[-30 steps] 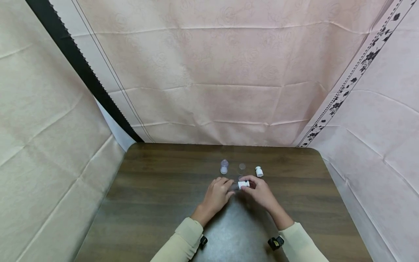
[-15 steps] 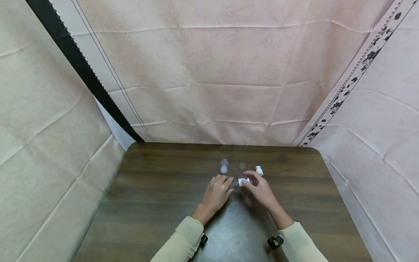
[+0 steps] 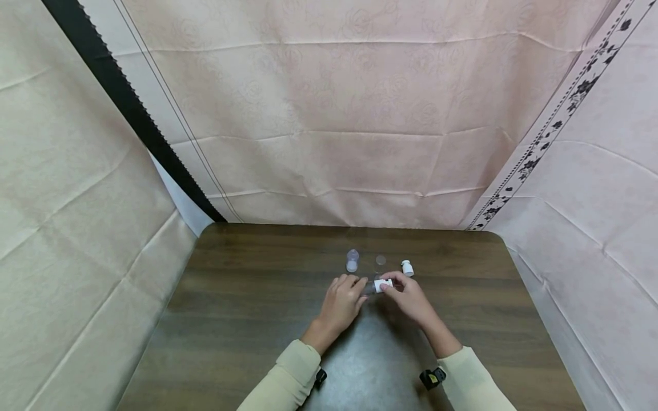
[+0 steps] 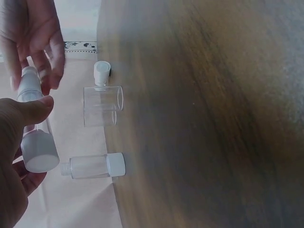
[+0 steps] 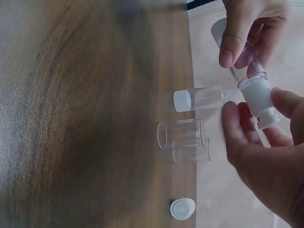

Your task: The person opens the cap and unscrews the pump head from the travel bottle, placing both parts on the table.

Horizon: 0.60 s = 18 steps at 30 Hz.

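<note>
My left hand (image 3: 340, 302) holds a small clear bottle with a white base (image 4: 41, 152), lying along the fingers, thumb across its side. Facing it, my right hand (image 3: 411, 299) pinches a white pump top (image 5: 258, 95) with a clear rim between thumb and fingers. The pump top lines up with the bottle's neck end, right at the left fingertips. Left fingers (image 5: 231, 42) hide much of the bottle in the right wrist view. Both hands are raised a little over the wooden table (image 3: 247, 302).
Beyond the hands stands a second clear bottle with a white base (image 5: 202, 98). Next to it are two clear cylindrical covers (image 4: 102, 99). Farther right stands another white pump top (image 3: 407, 268). Pale cloth (image 3: 334, 114) hangs behind the table's far edge.
My right hand and its white pump top have shifted slightly away from me, and the fingers have changed position on it. My left hand has stayed nearly still with the bottle.
</note>
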Tool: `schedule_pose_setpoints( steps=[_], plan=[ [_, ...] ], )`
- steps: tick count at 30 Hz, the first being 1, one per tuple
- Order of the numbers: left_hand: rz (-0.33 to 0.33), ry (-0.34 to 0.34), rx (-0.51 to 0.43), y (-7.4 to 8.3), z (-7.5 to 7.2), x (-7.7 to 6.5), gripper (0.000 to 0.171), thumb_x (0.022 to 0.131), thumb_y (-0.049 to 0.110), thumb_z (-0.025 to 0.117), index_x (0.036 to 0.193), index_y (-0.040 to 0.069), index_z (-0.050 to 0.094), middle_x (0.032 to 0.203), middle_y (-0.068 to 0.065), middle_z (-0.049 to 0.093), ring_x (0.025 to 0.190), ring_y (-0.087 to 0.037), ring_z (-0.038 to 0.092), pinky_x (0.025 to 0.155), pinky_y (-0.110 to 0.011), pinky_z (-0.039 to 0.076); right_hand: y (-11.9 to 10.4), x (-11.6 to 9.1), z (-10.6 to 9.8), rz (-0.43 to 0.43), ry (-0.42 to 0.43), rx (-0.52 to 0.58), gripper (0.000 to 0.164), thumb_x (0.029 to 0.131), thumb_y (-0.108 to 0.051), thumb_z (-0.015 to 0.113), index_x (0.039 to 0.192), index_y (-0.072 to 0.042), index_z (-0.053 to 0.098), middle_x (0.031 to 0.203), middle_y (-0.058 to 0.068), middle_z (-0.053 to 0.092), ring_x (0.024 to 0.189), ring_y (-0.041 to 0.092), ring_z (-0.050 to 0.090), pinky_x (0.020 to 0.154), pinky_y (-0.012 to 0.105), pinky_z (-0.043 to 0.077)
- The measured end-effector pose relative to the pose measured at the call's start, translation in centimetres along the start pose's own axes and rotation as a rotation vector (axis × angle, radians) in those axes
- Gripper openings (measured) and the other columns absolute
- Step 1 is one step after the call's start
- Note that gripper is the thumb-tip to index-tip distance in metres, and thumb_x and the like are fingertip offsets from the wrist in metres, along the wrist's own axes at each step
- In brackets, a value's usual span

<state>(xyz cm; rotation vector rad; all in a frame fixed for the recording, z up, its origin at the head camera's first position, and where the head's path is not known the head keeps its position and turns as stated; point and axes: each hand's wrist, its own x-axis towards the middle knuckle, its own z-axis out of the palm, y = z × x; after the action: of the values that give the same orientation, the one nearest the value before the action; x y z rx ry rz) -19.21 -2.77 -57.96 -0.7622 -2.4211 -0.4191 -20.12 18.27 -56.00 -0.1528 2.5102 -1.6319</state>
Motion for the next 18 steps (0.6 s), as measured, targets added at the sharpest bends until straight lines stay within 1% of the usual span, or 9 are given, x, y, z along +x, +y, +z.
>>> schedule_pose_setpoints(
  steps=[4,6,8,11,12,15,18],
  plan=[
    [-0.01,0.013,-0.024,-0.02,0.12,-0.13,0.042,0.079,0.026,0.091,0.115,0.011,0.076,0.102,-0.002,0.073,0.087,-0.016,0.065,0.072,-0.03,0.051,0.01,-0.15,-0.12,-0.023,-0.03,0.06,0.024,0.098,-0.009,0.071,0.12,-0.002,0.068,0.122,0.019,0.068,0.11,0.025,0.066,0.087,0.024,0.055],
    [-0.015,0.012,-0.028,-0.02,0.2,-0.19,0.043,0.078,0.026,0.092,0.115,0.011,0.076,0.102,-0.002,0.073,0.087,-0.017,0.066,0.072,-0.03,0.051,0.07,-0.17,-0.12,-0.038,-0.031,0.071,0.024,0.096,-0.006,0.071,0.12,-0.002,0.068,0.124,0.019,0.068,0.115,0.026,0.065,0.092,0.026,0.055],
    [-0.02,0.011,-0.032,-0.03,0.28,-0.24,0.043,0.078,0.025,0.092,0.115,0.011,0.076,0.102,-0.002,0.073,0.087,-0.017,0.066,0.072,-0.03,0.052,0.14,-0.17,-0.08,-0.05,-0.028,0.08,0.025,0.095,-0.003,0.072,0.12,-0.002,0.069,0.125,0.019,0.068,0.12,0.028,0.065,0.097,0.027,0.054],
    [-0.025,0.007,-0.035,-0.05,0.35,-0.31,0.044,0.077,0.025,0.093,0.116,0.011,0.076,0.102,-0.001,0.073,0.087,-0.017,0.066,0.072,-0.03,0.052,0.28,-0.16,0.0,-0.07,-0.025,0.109,0.028,0.095,-0.002,0.072,0.122,-0.002,0.068,0.131,0.018,0.068,0.126,0.029,0.062,0.103,0.026,0.051],
    [-0.026,0.008,-0.037,-0.07,0.37,-0.32,0.044,0.077,0.025,0.093,0.116,0.011,0.076,0.102,-0.002,0.073,0.087,-0.017,0.066,0.072,-0.03,0.052,0.29,-0.17,0.05,-0.073,-0.023,0.122,0.03,0.094,-0.003,0.073,0.124,-0.002,0.068,0.132,0.019,0.067,0.127,0.03,0.061,0.103,0.025,0.05],
    [-0.02,0.021,-0.032,-0.15,0.45,-0.32,0.044,0.077,0.024,0.093,0.115,0.011,0.076,0.101,-0.002,0.073,0.087,-0.017,0.065,0.071,-0.03,0.051,0.17,-0.24,0.15,-0.074,0.0,0.115,0.034,0.095,-0.01,0.074,0.128,-0.002,0.066,0.134,0.018,0.066,0.128,0.03,0.06,0.103,0.024,0.049],
    [-0.01,0.028,-0.011,-0.18,0.4,-0.23,0.042,0.077,0.023,0.093,0.115,0.011,0.077,0.101,-0.003,0.072,0.087,-0.017,0.064,0.07,-0.03,0.05,-0.15,-0.23,0.36,-0.023,0.038,0.088,0.037,0.098,-0.02,0.072,0.129,-0.002,0.064,0.129,0.018,0.067,0.121,0.032,0.063,0.099,0.031,0.054]
  ],
)
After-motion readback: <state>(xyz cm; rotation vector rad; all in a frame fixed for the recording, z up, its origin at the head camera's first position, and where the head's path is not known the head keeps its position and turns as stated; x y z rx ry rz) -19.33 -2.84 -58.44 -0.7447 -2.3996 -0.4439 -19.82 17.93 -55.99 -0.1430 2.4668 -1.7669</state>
